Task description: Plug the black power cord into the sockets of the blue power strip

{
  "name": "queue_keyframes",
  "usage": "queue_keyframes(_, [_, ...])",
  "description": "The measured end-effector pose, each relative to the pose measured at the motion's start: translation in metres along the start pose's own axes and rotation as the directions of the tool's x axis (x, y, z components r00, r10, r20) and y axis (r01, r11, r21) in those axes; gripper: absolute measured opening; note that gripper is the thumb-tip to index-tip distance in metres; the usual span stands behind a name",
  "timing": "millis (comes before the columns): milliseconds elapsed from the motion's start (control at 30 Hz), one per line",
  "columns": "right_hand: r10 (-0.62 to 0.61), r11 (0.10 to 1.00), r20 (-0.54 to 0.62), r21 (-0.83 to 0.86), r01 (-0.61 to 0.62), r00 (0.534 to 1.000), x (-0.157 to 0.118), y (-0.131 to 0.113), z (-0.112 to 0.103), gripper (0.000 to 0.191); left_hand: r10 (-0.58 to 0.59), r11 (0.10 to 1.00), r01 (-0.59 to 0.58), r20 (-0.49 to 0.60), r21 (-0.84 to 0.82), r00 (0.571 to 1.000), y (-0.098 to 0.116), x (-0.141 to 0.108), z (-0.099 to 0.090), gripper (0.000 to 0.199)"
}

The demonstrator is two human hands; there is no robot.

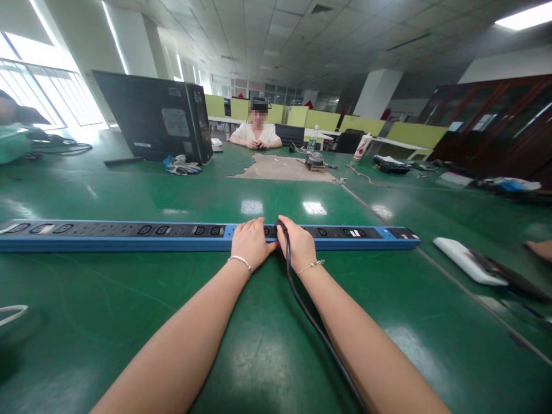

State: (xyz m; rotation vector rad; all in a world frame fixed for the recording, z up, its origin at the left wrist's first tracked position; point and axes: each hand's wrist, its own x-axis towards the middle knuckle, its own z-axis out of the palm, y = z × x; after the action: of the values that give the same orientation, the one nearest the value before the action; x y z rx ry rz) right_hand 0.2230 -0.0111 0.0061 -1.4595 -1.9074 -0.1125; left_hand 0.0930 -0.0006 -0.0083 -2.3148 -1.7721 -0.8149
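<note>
A long blue power strip (pixel 190 244) with a black face and rows of sockets lies across the green table. My left hand (pixel 252 244) is wrapped over the strip near its middle, thumb along the front edge. Just to its right, my right hand (pixel 298 244) grips the plug end of a black power cord (pixel 297 293) at one of the sockets. How far the plug sits in the socket is hidden by my fingers. The cord runs down toward me beneath my right forearm. Both wrists wear thin bracelets.
On the green table (pixel 259 345) stand a black computer case (pixel 159 118), gloves (pixel 183 165), a water bottle (pixel 313 140) and a white tube (pixel 362 146). A white device (pixel 468 261) lies at right. Across the table sits a person (pixel 256 132); another person's hand (pixel 541 249) shows at the right edge.
</note>
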Motion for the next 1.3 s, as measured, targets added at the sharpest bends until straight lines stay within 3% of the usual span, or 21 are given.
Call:
queue_keyframes(167, [0.012,0.998,-0.003,-0.066,-0.012,1.0,0.0,-0.003,0.002,0.035,-0.014,1.0,0.014,-0.001,-0.001,1.0,0.001,0.001,-0.001,0.057])
queue_keyframes(333, [-0.052,0.994,-0.044,-0.101,0.047,0.998,-0.004,0.0,0.005,0.033,-0.011,1.0,0.011,-0.004,-0.008,1.0,0.0,0.001,-0.001,0.065])
queue_keyframes(500, [-0.082,0.99,0.051,-0.113,0.087,0.995,-0.013,0.005,0.002,0.039,-0.002,0.999,0.002,0.011,-0.045,1.0,-0.002,0.001,-0.003,0.069])
queue_keyframes(667, [-0.099,0.993,0.125,-0.051,0.107,0.987,-0.02,0.01,-0.003,0.055,0.134,0.989,-0.133,0.022,-0.063,0.991,0.0,-0.003,-0.01,0.063])
queue_keyframes(800, [-0.069,0.997,0.117,0.026,0.066,0.991,-0.021,0.016,-0.002,0.055,0.23,0.972,-0.229,0.012,-0.053,0.973,0.006,-0.003,-0.01,0.051])
queue_keyframes(967, [-0.02,0.999,0.088,0.038,0.017,0.996,-0.02,0.018,0.006,0.053,0.192,0.979,-0.192,-0.012,-0.067,0.981,0.012,0.0,-0.001,0.044])
queue_keyframes(1067, [0.038,0.999,0.077,-0.037,-0.035,0.996,-0.018,0.018,0.008,0.057,0.17,0.981,-0.172,-0.039,-0.086,0.985,0.013,0.002,0.001,0.038])
queue_keyframes(1300, [0.091,0.983,0.152,-0.173,-0.064,0.984,-0.018,0.012,0.006,0.05,0.137,0.988,-0.136,0.01,-0.078,0.99,0.017,0.004,-0.004,0.031])
